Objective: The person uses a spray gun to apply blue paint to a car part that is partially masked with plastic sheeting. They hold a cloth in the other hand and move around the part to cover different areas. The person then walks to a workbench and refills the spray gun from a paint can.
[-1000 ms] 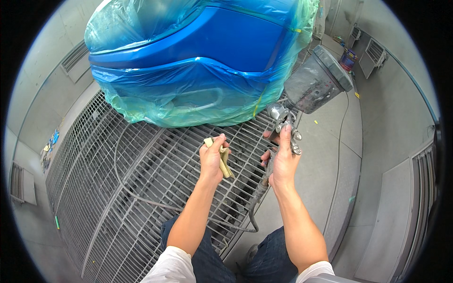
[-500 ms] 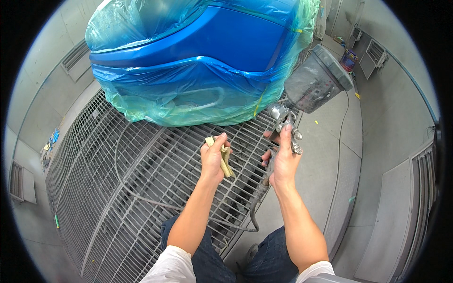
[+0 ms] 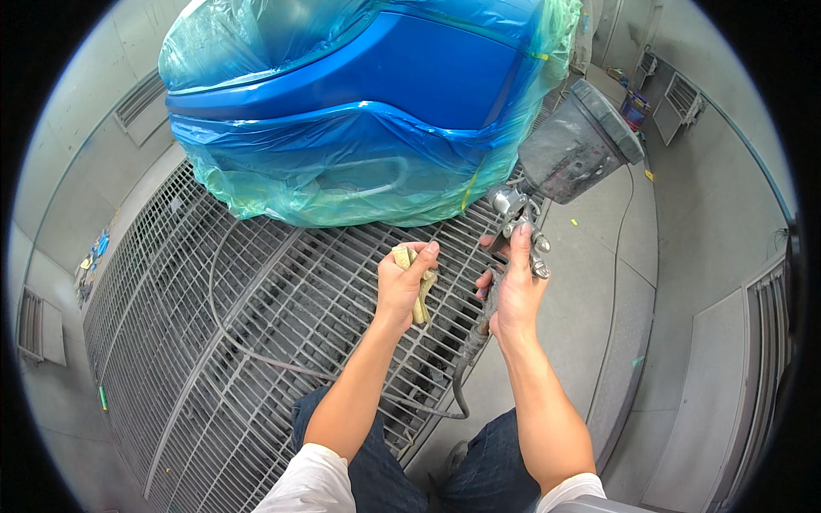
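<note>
Folded in my left hand (image 3: 400, 282) is a small yellowish cloth (image 3: 422, 301), gripped between thumb and fingers. My right hand (image 3: 515, 291) is wrapped round the handle of a metal spray gun (image 3: 513, 205), which tilts to the right. A grey, paint-stained cup (image 3: 573, 145) sits on top of the gun. From the bottom of its handle an air hose (image 3: 464, 376) curves down and off to the left. Ahead of both hands stands a blue-painted vehicle panel (image 3: 385, 73), framed by clear green-blue masking film (image 3: 342, 184).
A metal floor grating (image 3: 256, 308) spreads under my hands, with the hose looping across it. On the right runs a smooth grey floor strip (image 3: 564, 342) with a thin cable (image 3: 614, 282). Grey walls with vents (image 3: 682, 94) close in both sides. Cans (image 3: 634, 109) stand at the far right.
My left hand has shifted right with the cloth and turned a little, coming closer to the spray gun. The right hand and the gun have barely moved.
</note>
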Available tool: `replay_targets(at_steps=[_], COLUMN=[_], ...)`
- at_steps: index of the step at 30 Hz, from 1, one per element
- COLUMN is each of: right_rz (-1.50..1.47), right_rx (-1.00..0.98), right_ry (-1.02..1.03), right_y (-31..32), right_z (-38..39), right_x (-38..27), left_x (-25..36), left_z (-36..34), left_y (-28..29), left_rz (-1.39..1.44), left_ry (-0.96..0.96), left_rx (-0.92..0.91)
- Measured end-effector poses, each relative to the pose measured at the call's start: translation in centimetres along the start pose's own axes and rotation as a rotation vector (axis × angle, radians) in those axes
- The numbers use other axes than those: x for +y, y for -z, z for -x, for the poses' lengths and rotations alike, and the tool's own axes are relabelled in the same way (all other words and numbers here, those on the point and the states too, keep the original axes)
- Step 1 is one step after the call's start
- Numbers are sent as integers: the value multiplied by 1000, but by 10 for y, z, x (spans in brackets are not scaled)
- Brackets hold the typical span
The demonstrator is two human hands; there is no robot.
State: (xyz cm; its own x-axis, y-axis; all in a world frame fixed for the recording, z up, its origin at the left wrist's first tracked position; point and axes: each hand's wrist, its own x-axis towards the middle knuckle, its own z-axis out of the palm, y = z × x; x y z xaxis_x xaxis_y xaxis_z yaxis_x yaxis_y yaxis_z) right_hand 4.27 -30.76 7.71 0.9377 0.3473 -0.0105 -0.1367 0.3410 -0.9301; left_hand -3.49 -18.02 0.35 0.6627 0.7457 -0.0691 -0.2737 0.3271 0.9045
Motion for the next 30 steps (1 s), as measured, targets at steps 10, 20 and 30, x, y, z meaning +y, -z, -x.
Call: replay_targets(at_steps=[10, 20, 30], right_rz=[-11, -12, -23], right_rx=[7, 1, 11], right_ry=[0, 13, -6], right_y=[1, 1, 0], right_z=[1, 1, 1], right_x=[-2, -1, 0], left_x=[0, 3, 1], left_z=[0, 2, 0], left_y=[2, -2, 0], left_rz=[7, 37, 35], left_ry=[-29, -19, -12], left_rx=[6, 40, 26])
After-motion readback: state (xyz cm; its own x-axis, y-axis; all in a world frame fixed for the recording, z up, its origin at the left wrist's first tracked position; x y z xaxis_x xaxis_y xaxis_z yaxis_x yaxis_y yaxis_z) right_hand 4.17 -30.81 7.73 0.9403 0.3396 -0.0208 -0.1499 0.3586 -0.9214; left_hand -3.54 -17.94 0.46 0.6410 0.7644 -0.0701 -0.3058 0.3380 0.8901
